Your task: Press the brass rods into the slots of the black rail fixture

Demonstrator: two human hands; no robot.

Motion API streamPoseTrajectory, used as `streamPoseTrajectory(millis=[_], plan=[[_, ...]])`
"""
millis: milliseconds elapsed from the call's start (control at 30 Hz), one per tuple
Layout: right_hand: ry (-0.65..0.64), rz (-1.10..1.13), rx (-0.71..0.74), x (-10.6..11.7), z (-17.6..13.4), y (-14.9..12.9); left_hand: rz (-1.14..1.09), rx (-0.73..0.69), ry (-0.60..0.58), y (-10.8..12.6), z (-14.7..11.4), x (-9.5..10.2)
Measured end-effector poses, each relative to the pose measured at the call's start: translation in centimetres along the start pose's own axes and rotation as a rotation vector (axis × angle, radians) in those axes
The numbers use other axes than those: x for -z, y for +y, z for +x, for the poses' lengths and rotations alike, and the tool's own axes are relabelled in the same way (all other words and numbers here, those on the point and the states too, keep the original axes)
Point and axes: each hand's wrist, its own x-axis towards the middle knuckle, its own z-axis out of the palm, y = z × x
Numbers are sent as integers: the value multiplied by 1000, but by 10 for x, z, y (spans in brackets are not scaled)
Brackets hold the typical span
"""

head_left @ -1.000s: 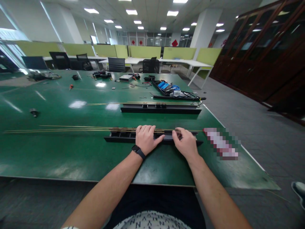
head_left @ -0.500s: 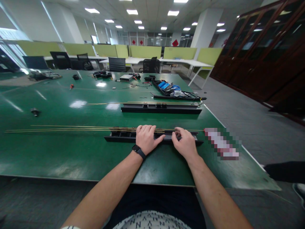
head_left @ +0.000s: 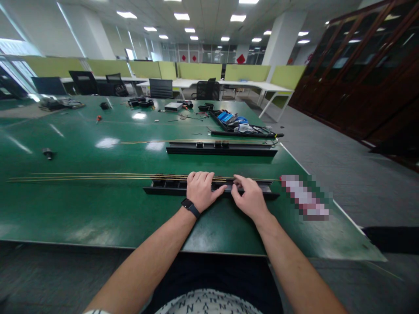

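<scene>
Fingers (head_left: 202,176) — over black channel (head_left: 165,191)

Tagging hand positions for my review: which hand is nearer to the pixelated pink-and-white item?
Right. The right hand is at the near black rail, left of the pixelated item; the left hand is at the same rail, farther left.

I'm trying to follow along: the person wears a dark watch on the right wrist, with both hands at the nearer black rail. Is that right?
Not quite: the head view shows the dark watch on the wrist of the left hand, not the right hand. Both are at the nearer black rail.
</scene>
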Motion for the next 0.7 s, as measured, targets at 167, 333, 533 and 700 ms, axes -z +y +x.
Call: streamPoseTrajectory(millis=[167, 333, 533, 700], plan=[[92, -66, -130, 2, 1, 4, -1, 1, -1, 0, 0, -1], [127, -133, -222, 2, 2, 12, 0, -1, 1, 1, 0, -1], [-34, 20, 75, -5, -1, -9, -7, -5, 13, 1, 0, 0], [111, -78, -107, -4, 0, 1, 5, -12, 17, 1, 0, 0]])
